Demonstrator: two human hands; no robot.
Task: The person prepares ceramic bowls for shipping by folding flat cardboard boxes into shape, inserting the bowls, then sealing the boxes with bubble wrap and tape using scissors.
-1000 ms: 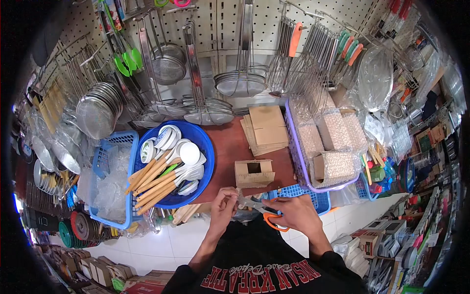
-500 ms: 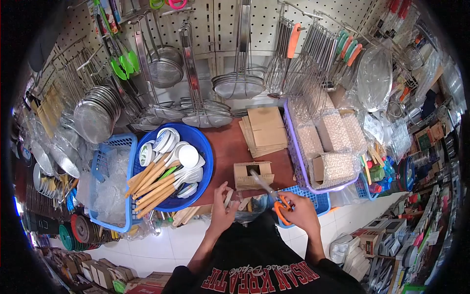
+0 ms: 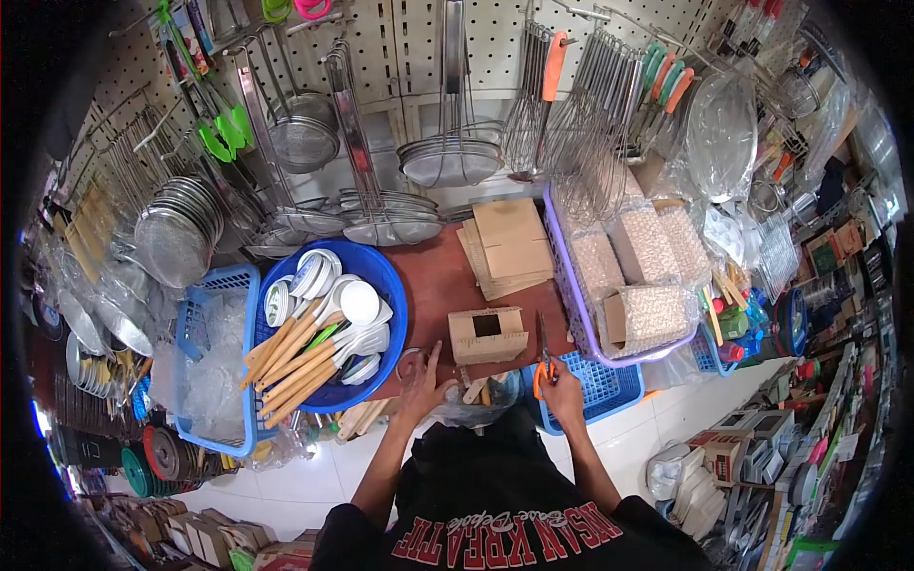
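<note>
A small cardboard box [image 3: 466,348] with a dark square opening on top sits on the reddish-brown table [image 3: 438,276]. To its right, my right hand [image 3: 560,392] is closed round the orange handles of the scissors [image 3: 544,347], whose blades point away from me. My left hand [image 3: 421,388] is at the table's front edge, left of the box and apart from it, with its fingers spread. A brownish ring, perhaps tape [image 3: 409,364], lies beside its fingers. Behind the box is a stack of flat cardboard pieces [image 3: 512,238].
A blue bowl [image 3: 398,328] of wooden-handled utensils stands left, beside a blue basket [image 3: 249,381] with clear plastic. On the right are a purple basket [image 3: 564,276] of bubble-wrapped boxes and a lower blue basket [image 3: 619,388]. Strainers [image 3: 452,162] and whisks hang behind.
My right hand has drawn the scissors away from the box opening and set them upright to its right. My left hand has moved slightly left and its fingers have spread.
</note>
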